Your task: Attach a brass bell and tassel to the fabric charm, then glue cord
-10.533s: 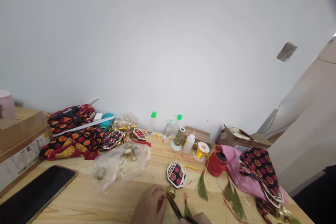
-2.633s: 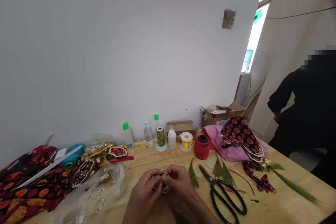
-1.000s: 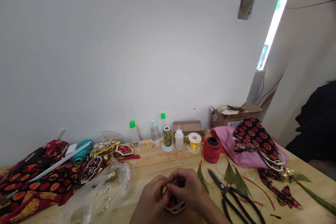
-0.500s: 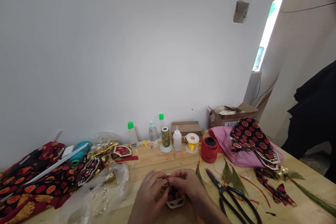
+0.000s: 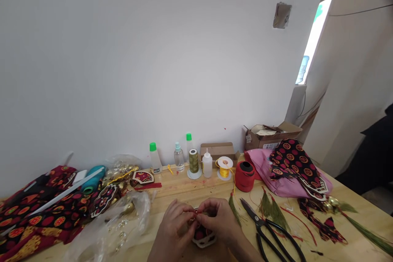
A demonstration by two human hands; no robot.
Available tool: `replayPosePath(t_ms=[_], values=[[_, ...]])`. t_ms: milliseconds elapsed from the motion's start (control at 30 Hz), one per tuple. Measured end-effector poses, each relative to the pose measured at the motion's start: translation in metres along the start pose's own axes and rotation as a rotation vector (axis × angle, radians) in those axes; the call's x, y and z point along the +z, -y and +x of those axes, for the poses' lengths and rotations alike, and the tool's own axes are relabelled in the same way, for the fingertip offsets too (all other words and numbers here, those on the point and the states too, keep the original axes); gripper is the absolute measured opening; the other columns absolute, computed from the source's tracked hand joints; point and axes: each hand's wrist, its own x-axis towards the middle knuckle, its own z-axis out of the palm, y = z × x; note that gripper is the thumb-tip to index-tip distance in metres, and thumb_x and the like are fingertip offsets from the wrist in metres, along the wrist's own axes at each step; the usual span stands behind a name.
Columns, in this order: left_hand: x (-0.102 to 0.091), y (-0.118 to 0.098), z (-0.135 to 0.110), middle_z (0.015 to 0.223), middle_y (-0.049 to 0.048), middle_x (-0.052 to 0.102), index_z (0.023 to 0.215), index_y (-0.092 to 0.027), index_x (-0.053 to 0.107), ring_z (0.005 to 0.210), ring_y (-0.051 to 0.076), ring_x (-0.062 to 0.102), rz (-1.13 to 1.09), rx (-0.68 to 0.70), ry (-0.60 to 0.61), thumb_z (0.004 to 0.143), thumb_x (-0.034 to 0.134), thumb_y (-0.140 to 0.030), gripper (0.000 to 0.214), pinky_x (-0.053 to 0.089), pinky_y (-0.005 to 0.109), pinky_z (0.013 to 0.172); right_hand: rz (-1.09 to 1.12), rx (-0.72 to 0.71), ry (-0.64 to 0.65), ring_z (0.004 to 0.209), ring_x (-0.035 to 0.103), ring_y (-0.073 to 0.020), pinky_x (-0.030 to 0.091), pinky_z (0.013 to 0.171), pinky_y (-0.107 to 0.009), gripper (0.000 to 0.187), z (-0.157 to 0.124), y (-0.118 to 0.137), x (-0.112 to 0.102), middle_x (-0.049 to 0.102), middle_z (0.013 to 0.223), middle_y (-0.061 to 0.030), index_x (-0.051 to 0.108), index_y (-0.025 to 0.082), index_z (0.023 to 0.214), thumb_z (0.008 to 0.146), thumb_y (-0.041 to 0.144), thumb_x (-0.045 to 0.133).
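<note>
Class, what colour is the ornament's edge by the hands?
The ornament's edge is off-white; the head view shows it best.

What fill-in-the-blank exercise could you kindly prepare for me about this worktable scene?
1. The scissors lie nearer the ____ hand than the left hand, which is at a patterned ornament.
2. The red thread cone stands just right of the ____ thread spool.
3. At right, patterned cloth lies over ____ material.

Missing words: right; yellow; pink.

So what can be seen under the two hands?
Below the left hand and right hand, the lower part of a white-edged ornament shows, dark with red patterning. They cover much of the rest. A bit of red shows where they meet, its source hidden.
</note>
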Motion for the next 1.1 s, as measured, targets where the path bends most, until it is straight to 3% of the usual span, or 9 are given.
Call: replayPosePath(t_ms=[267,467,733,1100], values=[[0.0029,-0.0008,0.0002,0.08,0.0008,0.064,0.081,-0.023,0.058,0.076,0.015,0.058,0.025,0.024,0.011,0.072,0.049,-0.015,0.015,0.034,0.049,0.089,-0.03,-0.034,-0.009,0.045,0.051,-0.0074,0.039,0.047,-0.019,0.026,0.0006,-0.0064,0.0029,0.059,0.051,0.0025,0.059,0.013,0.057,0.045,0.031,0.073],[0.0056,0.0004,0.0004,0.079,0.0001,0.066,0.086,-0.023,0.056,0.075,0.015,0.059,0.026,0.033,-0.015,0.072,0.047,-0.012,0.02,0.032,0.049,0.089,-0.026,0.019,-0.011,0.043,0.049,-0.0074,0.037,0.045,-0.019,0.026,0.0016,-0.0022,0.0011,0.056,0.047,0.0036,0.058,0.013,0.055,0.044,0.031,0.073],[0.0038,-0.0035,0.0012,0.07,-0.002,0.065,0.077,-0.022,0.059,0.068,0.012,0.059,0.022,0.06,-0.033,0.07,0.045,-0.008,0.021,0.031,0.047,0.092,-0.009,0.076,-0.023,0.039,0.049,-0.0078,0.036,0.04,-0.019,0.025,0.0011,-0.0025,0.0033,0.056,0.044,0.0038,0.057,0.013,0.054,0.043,0.03,0.072],[0.0026,-0.0019,0.001,0.073,-0.0013,0.065,0.079,-0.025,0.061,0.069,0.013,0.06,-0.111,-0.105,0.005,0.072,0.047,-0.013,0.02,0.03,0.048,0.094,-0.078,0.041,-0.045,0.038,0.045,-0.0065,0.032,0.032,-0.016,0.03,0.0026,-0.0067,-0.0039,0.055,0.048,0.0038,0.055,0.013,0.06,0.048,0.037,0.07]])
